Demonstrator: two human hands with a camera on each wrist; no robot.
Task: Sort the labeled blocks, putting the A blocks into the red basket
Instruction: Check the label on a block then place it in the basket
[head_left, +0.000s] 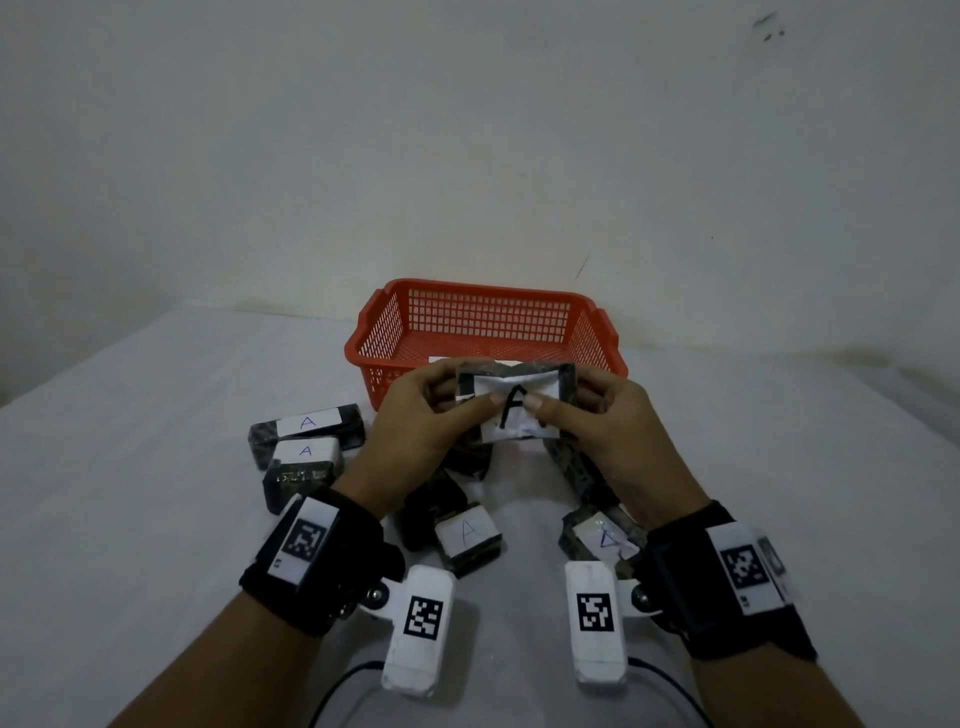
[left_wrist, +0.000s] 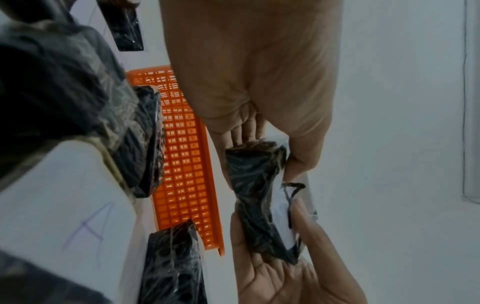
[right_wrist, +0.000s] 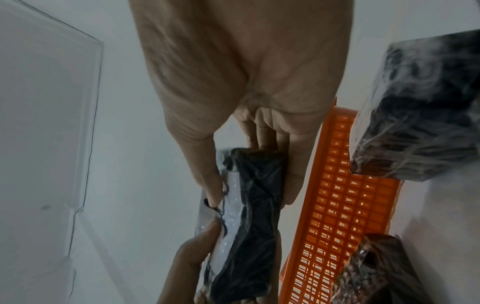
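A block (head_left: 514, 400) pinched at both ends by left hand (head_left: 431, 415) and right hand (head_left: 605, 415), near red basket (head_left: 597, 332). Risk: loose label peeled by thumbs, block dropped short of rim.

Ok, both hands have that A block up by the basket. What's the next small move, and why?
Probably carry the held block forward over the red basket's near rim and release. Left hand and right hand pinch it just short of the basket, and its label reads A.

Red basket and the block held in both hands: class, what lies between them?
Nothing: in the head view the held block, pinched by the left hand and right hand, overlaps the red basket's near wall.
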